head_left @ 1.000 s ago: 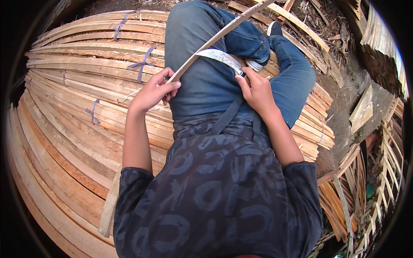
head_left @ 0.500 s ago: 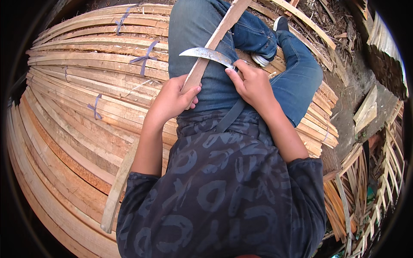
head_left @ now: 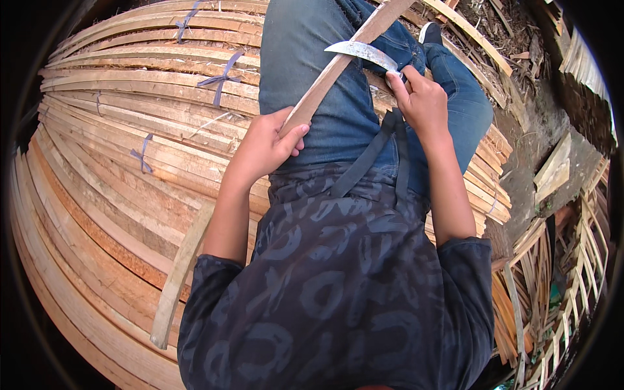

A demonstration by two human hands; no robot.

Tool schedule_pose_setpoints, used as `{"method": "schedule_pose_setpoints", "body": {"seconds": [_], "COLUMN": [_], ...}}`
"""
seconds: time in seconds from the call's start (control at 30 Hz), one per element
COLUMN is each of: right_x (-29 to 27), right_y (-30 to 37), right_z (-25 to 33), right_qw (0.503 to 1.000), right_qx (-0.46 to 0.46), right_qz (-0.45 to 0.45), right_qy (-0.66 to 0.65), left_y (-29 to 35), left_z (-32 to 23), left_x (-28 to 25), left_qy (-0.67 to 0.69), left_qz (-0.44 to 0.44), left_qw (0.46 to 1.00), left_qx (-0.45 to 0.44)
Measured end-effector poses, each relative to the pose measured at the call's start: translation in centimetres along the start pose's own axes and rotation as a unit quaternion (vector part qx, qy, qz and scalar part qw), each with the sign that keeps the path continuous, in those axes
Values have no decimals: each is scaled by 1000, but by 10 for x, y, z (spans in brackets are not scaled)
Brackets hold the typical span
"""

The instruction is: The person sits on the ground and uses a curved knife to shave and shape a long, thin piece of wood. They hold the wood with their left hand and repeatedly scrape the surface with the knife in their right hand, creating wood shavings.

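Note:
My left hand [head_left: 276, 140] is closed around the near end of a long wooden strip [head_left: 331, 75], which slants up and to the right across my jeans. In my right hand [head_left: 419, 97] is a sickle [head_left: 364, 51] with a curved, pale metal blade. My fingers cover most of its handle. The blade lies across the strip toward its far part, its tip pointing left past the strip's edge. Whether the edge bites into the wood cannot be made out.
Long wooden strips [head_left: 130, 175] lie stacked under and left of me, some tied with blue-grey cloth ties [head_left: 222, 79]. A loose short stick [head_left: 179, 279] rests near my left elbow. At right are a flat board piece [head_left: 552, 166] and a bundle of thin slats [head_left: 536, 292].
My right hand has moved up and to the right, carrying the sickle farther along the strip, away from my left hand. The left hand keeps its hold with little movement.

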State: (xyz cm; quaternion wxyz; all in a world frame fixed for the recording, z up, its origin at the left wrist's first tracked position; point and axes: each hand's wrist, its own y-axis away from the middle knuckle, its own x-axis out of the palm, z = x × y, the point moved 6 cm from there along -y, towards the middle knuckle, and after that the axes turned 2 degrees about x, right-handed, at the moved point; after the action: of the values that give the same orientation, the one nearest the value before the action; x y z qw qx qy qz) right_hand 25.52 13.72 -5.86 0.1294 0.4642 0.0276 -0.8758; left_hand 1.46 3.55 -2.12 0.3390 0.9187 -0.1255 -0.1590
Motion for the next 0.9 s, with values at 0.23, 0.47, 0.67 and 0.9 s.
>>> {"method": "schedule_pose_setpoints", "body": {"seconds": [0.23,0.47,0.67,0.9], "right_x": [-20,-4,0,-8], "right_y": [-20,-43,-67,-79], "right_z": [43,85,77,71], "right_qw": [998,987,972,962], "right_qx": [-41,-143,-172,-178], "right_qz": [-32,-32,-69,-84], "right_qy": [-35,71,146,191], "left_y": [4,-16,-18,-20], "left_z": [-8,-8,-11,-16], "left_x": [-7,-16,-19,-22], "left_qy": [63,138,108,97], "left_qz": [-79,-102,-122,-82], "left_qw": [993,984,986,991], "left_qx": [60,37,48,50]}}
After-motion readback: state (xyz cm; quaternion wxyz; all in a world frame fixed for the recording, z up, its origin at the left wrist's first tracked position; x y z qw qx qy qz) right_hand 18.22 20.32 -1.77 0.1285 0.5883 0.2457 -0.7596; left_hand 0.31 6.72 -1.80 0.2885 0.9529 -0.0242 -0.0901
